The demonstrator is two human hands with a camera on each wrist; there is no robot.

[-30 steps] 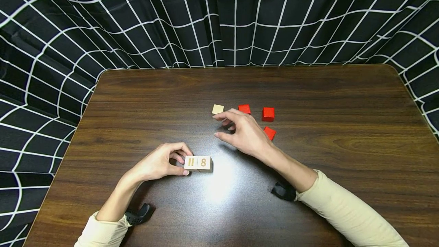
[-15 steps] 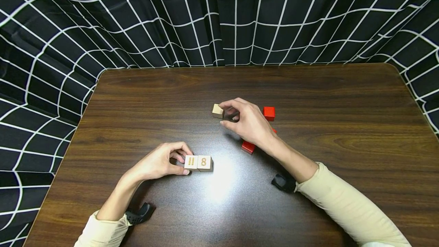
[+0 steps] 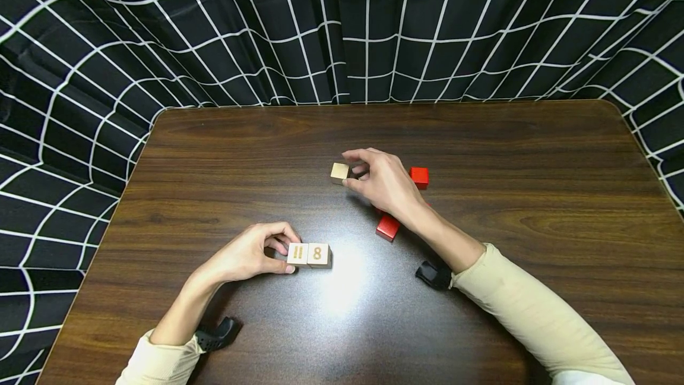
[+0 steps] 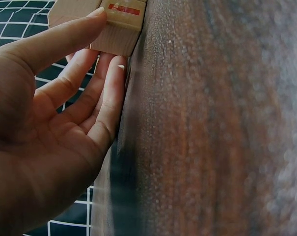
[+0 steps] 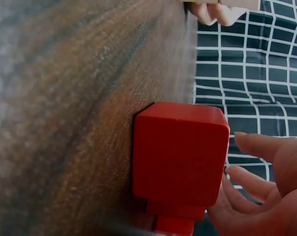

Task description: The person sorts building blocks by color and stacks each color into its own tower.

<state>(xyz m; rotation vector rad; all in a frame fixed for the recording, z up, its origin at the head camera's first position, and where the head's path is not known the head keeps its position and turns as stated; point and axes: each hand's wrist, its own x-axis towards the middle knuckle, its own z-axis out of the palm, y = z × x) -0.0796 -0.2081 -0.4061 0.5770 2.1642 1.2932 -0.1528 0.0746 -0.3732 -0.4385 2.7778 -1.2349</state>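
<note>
In the head view my left hand (image 3: 248, 254) grips a wooden block with gold bars (image 3: 297, 254), thumb on the near side and fingers on the far side. Flush against its right side sits a wooden block marked 8 (image 3: 319, 255). The left wrist view shows my thumb on a wooden block with a red mark (image 4: 122, 19). Farther back, my right hand (image 3: 387, 183) hovers with bent, spread fingers around the right side of a plain wooden block (image 3: 339, 172). Its thumb tip is at that block's near right corner; whether it touches I cannot tell.
A red block (image 3: 419, 177) stands right of my right hand, and another red block (image 3: 387, 227) lies below that hand. The right wrist view has a large red block (image 5: 180, 157) close up, with more red behind it. Gridded black curtains (image 3: 342, 34) surround the brown table (image 3: 507, 153).
My right hand has moved slightly away from me and to the right, uncovering a red block below it and covering one at the back. My left hand and its blocks have stayed put.
</note>
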